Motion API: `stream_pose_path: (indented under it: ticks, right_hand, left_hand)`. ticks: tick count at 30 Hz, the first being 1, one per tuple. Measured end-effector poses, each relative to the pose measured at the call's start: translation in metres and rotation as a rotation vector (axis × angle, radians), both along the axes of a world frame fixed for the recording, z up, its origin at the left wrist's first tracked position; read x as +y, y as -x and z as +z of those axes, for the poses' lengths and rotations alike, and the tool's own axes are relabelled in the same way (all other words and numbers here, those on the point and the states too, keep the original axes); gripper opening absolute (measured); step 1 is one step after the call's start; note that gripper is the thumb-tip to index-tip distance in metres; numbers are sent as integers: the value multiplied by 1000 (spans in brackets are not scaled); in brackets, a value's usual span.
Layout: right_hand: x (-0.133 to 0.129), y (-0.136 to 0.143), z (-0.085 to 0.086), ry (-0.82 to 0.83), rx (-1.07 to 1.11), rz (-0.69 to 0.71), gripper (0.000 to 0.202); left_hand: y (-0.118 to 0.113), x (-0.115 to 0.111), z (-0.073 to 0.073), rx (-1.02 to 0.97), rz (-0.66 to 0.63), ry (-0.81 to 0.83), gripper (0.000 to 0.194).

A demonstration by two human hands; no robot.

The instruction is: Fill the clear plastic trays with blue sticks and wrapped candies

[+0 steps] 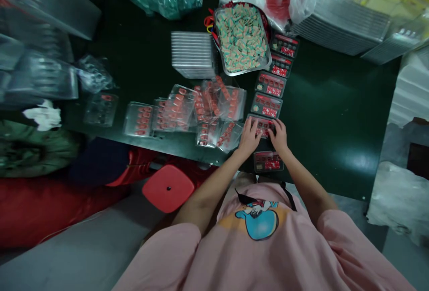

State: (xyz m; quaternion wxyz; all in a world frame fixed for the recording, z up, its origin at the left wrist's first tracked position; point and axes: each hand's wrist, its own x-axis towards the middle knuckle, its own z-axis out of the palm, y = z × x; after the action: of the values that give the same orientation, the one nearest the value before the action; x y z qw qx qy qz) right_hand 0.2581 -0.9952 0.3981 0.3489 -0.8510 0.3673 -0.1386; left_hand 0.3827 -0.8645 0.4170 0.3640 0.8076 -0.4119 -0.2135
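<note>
My left hand (249, 137) and my right hand (279, 136) grip the two sides of a small dark plastic tray (264, 128) holding red pieces. Their fingertips bend over its edges, and the hands hide parts of it. Nearer my body lies a similar tray (268, 161). Beyond my hands, several more trays (267, 105) run away from me in a column, with red pieces and a pale piece in them. To the left of my left hand lies a spread of clear plastic cases (229, 135) with rows of red pieces.
A metal tray (231, 73) heaped with small green and beige pieces stands behind, beside a stack of clear plastic trays (192, 54). More stacked trays (342, 23) are at the back right. A red stool (168, 188) stands left of me, below the dark green table (328, 103).
</note>
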Motion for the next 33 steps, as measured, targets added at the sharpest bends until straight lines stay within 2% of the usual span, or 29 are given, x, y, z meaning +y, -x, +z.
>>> stream_pose_path:
  ticks: [3,5,9,12,14,17,21,24,28,33]
  right_hand:
    - [-27,-9,-11,-134,-85,-277,53]
    - [-46,-20,-21,-252,-92,-393,54]
    - [-70,-47,-39,-493,-113,-540,54]
    - [-76,-60,-42,-600,-171,-561,50]
    - [-77,-61,-36,-618,-223,-518,46]
    - [-69,-47,-19,-622,-289,-441,48]
    - [-34,-8,1,-678,-253,-365,60]
    - [-4,16,4,-675,-101,-318,58]
    - [14,20,-2,-541,6,-281,53]
    - [5,14,-13,-628,11,-361,51]
  left_hand:
    - [-18,-35,-6,3,63,5,64]
    - [-30,-61,-16,24,102,-3,66]
    - [-56,-104,-35,134,210,-121,64]
    - [-72,-118,-38,126,220,-177,58]
    - [-77,-114,-30,77,191,-149,54]
    - [-70,-89,-8,6,168,-94,54]
    - [-35,-36,15,-7,168,-138,58]
    - [-6,-8,18,6,183,-238,59]
    - [13,-5,13,-23,168,-311,63]
    - [15,-25,17,-86,137,-443,64]
